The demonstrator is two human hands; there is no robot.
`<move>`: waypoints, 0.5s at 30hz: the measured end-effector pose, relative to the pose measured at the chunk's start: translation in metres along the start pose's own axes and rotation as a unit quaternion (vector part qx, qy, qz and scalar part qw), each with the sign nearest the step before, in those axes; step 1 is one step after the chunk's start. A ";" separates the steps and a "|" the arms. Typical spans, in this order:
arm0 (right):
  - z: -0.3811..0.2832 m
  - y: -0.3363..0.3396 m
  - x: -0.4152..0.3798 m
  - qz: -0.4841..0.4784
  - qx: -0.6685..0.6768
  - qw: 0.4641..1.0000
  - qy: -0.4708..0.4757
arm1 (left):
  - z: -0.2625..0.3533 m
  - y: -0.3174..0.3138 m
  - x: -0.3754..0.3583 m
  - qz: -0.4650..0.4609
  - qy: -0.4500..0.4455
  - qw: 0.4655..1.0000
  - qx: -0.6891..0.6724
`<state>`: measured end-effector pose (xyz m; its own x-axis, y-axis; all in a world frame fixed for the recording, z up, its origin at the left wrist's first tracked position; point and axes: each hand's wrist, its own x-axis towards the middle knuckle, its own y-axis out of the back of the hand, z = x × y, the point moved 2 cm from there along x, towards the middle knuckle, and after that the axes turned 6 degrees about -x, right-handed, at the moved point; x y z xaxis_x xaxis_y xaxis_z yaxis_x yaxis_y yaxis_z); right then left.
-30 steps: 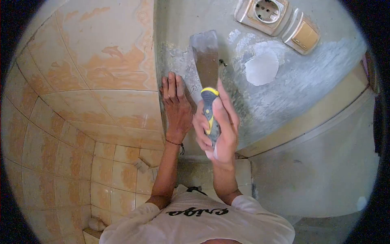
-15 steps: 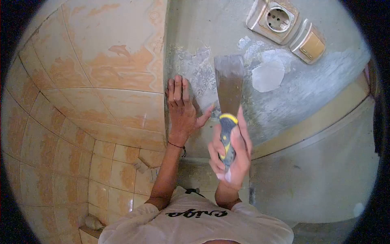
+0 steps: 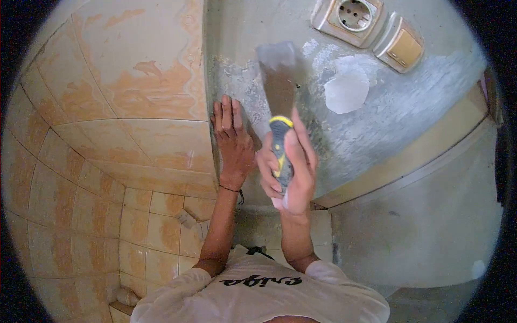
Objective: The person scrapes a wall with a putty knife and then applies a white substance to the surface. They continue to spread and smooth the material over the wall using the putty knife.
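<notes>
In my right hand [image 3: 293,169] is a putty knife [image 3: 279,89], its grey and yellow handle wrapped by my fingers. The wide metal blade points up the wall and overlaps the scraped, flaking paint left of a white patch [image 3: 347,85]. My left hand [image 3: 232,137] lies flat with fingers stretched upward on the grey wall [image 3: 245,27], close beside the edge of the tiles. A dark cord bracelet circles the left wrist.
A power socket [image 3: 355,15] and a light switch [image 3: 401,49] are mounted at the upper right. Orange patterned tiles [image 3: 145,81] cover the left side. A beige ledge or trim [image 3: 409,153] runs diagonally at the right.
My right hand has moved up and left with the putty knife, bringing the blade higher on the wall. The view has shifted slightly; my left hand stays on the wall.
</notes>
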<state>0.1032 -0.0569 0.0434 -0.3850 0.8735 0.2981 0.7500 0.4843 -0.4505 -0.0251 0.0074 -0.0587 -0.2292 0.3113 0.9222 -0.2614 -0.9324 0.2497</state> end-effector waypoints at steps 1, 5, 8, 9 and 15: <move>-0.004 -0.003 0.000 -0.029 0.000 1.000 -0.007 | -0.003 -0.003 -0.001 0.007 -0.008 0.999 0.041; -0.009 -0.001 -0.019 -0.053 0.009 0.999 0.003 | 0.008 0.011 0.007 0.006 -0.004 0.999 -0.036; -0.007 0.000 -0.019 -0.053 0.012 0.998 -0.013 | 0.006 0.011 0.006 -0.014 0.013 0.998 -0.057; 0.001 -0.003 -0.005 -0.041 -0.006 0.999 0.003 | 0.002 0.007 0.004 -0.013 0.010 0.999 -0.046; -0.011 -0.007 -0.019 -0.053 -0.007 0.999 0.007 | 0.005 0.008 0.003 -0.013 0.003 0.999 -0.031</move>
<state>0.1109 -0.0775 0.0501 -0.4552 0.8162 0.3557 0.7131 0.5734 -0.4034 -0.0230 0.0002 -0.0524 -0.2280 0.3363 0.9138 -0.3241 -0.9112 0.2544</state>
